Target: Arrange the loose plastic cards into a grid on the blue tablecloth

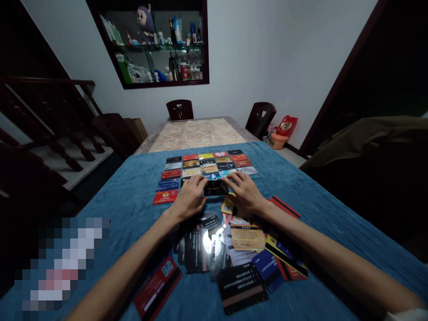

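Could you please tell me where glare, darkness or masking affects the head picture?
Head view: white glare washes out print on the loose black cards; head view: deep shadow swallows detail at both sides; head view: a mosaic patch masks the blue cloth's lower left.

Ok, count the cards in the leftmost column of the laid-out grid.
5, from far to near: a black card, a silver card, a red card, a blue card and a second red card. None looks hidden.
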`<state>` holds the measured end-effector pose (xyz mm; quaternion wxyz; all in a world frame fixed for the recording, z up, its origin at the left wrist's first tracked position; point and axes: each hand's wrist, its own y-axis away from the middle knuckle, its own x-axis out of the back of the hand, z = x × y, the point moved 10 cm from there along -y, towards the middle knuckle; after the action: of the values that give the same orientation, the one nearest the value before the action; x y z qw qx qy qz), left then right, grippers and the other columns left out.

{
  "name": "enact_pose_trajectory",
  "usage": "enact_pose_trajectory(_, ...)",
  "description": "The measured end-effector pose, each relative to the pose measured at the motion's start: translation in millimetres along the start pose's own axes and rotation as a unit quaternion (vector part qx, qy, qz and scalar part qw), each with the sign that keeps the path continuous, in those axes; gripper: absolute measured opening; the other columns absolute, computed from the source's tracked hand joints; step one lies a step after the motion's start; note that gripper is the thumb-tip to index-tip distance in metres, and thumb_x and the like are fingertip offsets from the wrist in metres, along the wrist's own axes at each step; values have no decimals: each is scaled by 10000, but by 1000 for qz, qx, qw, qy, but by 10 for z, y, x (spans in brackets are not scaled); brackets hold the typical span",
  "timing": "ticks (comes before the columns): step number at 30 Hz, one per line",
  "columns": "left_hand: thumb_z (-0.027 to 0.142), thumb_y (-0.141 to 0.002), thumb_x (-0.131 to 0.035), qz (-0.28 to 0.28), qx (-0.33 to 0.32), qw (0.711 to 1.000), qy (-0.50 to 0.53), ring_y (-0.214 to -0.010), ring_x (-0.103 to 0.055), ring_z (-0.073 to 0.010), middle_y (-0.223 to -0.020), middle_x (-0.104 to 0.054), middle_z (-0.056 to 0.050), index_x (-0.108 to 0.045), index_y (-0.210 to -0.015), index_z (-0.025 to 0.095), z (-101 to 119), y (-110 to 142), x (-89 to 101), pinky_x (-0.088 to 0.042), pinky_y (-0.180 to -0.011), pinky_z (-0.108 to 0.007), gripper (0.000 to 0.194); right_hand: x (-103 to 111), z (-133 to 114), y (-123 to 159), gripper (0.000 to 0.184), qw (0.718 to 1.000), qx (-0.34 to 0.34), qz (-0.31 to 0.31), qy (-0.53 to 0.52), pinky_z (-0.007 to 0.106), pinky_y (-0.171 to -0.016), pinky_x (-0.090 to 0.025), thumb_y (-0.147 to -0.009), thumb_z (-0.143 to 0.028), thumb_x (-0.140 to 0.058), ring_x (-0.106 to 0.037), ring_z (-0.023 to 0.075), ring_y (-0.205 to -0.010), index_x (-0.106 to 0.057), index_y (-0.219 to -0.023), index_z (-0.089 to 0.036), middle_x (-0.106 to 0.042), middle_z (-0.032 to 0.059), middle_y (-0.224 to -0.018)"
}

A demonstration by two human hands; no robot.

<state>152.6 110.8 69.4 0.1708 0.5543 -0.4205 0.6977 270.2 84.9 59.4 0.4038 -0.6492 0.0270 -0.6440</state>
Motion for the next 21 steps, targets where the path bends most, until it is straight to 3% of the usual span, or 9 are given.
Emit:
enact_pose_trajectory(9, 152, -814, -585, -8, 23, 998, -64, -1233, -496, -335, -1306, -546, -172, -497, -1287, 141, -328, 20, 59, -451, -995, -471, 481, -233, -33, -442, 519, 998, 18, -60, -30, 389, -820, -373, -843, -300, -644, -419, 304, -1082, -538, -1319, -123, -557, 175, -1221)
enact_pose_trajectory(16, 176, -803, -592, -23, 48, 997, -54, -1209, -497, -335, -1306, -535, -178, -498, -1294, 133, -695, 23, -2, -445, -1000, -476, 502, -495, -54, -737, 605, 992, 17, -111, -58, 401, -861, -387, -804, -314, -687, -413, 305, -1111, -506, -1350, -125, -541, 172, -1264)
enact_pose_trajectory(21, 197, -803, -600, -30, 62, 997, -28, -1192, -507, -332, -1275, -553, -164, -535, -1260, 150, -930, 11, -49, -443, -995, -503, 464, -642, -45, -910, 547, 988, 3, -137, -69, 387, -863, -386, -812, -318, -688, -425, 291, -1098, -546, -1311, -145, -551, 148, -1250)
